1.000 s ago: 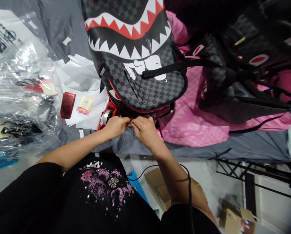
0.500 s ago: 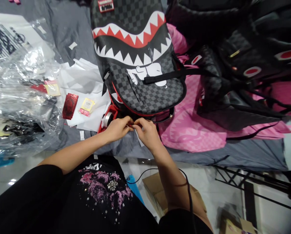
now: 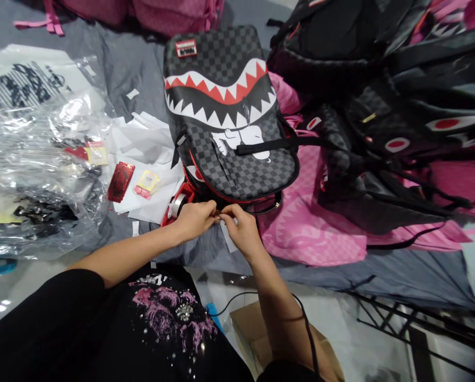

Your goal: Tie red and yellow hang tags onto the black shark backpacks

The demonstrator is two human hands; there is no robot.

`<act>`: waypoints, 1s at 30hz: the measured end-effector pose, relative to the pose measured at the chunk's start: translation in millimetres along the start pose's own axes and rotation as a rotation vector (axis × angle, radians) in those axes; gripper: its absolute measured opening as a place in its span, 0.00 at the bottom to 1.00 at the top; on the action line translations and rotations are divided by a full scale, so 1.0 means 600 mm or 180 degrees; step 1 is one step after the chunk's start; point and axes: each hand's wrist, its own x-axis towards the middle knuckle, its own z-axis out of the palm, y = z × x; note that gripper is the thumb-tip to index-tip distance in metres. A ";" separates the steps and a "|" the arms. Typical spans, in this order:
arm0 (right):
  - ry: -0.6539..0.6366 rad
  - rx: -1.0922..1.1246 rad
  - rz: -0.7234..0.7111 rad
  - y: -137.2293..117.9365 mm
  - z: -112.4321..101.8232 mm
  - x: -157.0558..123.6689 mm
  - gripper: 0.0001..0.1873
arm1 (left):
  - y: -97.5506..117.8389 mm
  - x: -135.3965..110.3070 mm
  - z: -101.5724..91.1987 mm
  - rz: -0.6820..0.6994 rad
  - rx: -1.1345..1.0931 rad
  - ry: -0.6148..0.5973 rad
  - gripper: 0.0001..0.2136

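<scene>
A grey checkered backpack [image 3: 229, 122] with a red-and-white shark mouth lies flat on the grey-covered table [image 3: 380, 270]. At its near bottom edge my left hand [image 3: 195, 218] and my right hand [image 3: 243, 229] meet, both pinched closed on something small that I cannot make out. A small white paper slip [image 3: 228, 241] hangs below my right hand's fingers. A red tape dispenser [image 3: 177, 201] sits just left of my left hand, partly under the backpack.
Pink shark-print bags [image 3: 312, 233] and black backpacks [image 3: 400, 106] are piled to the right. Clear plastic bags [image 3: 34, 164], white paper sheets [image 3: 141, 143], a red card [image 3: 120, 181] and a yellow tag [image 3: 147, 182] lie left. A cardboard box [image 3: 257, 329] stands on the floor below.
The view has tilted up, showing more of the backpack's top. My hands stay pinched together at its bottom edge, and the white slip now shows below my right hand.
</scene>
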 end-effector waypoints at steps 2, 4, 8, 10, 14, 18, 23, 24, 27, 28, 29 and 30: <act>0.0027 0.0008 -0.0008 0.000 -0.002 0.000 0.04 | 0.003 0.000 -0.003 0.0153 -0.0161 -0.0208 0.08; 0.0019 -0.0015 -0.0048 -0.001 -0.005 -0.001 0.05 | 0.005 0.001 -0.006 0.0154 -0.0114 -0.0331 0.08; 0.0061 -0.0134 -0.0069 0.001 -0.011 0.001 0.07 | 0.012 0.005 -0.012 0.0009 -0.0053 -0.0151 0.09; 0.0052 -0.0190 -0.0015 0.004 -0.013 0.003 0.09 | 0.014 0.008 -0.016 0.0160 -0.0202 -0.0346 0.11; 0.0000 -0.0174 0.0116 0.011 -0.015 0.006 0.13 | 0.018 0.009 -0.021 0.0053 0.0072 -0.0325 0.09; 0.0096 -0.0122 0.0281 0.013 -0.016 0.003 0.14 | 0.018 0.007 -0.024 0.0134 -0.0120 -0.0200 0.11; 0.0107 -0.0114 0.0252 -0.003 -0.014 -0.001 0.12 | 0.015 0.003 -0.027 0.0193 0.0034 -0.0347 0.09; 0.0118 -0.0098 0.0238 -0.007 -0.014 -0.002 0.11 | 0.016 0.003 -0.027 0.0112 0.0121 -0.0208 0.08; 0.0184 -0.0039 0.0241 -0.014 -0.014 -0.004 0.10 | 0.018 0.000 -0.030 0.0124 -0.0085 -0.0105 0.11; 0.0185 -0.0027 0.0249 -0.015 -0.015 -0.005 0.10 | 0.019 -0.001 -0.030 0.0186 -0.0166 -0.0199 0.11; 0.0188 -0.0024 0.0256 -0.016 -0.016 -0.006 0.10 | 0.019 -0.001 -0.031 0.0258 -0.0180 -0.0300 0.11; 0.0188 -0.0015 0.0263 -0.017 -0.016 -0.007 0.09 | 0.020 -0.002 -0.031 0.0308 -0.0111 -0.0355 0.09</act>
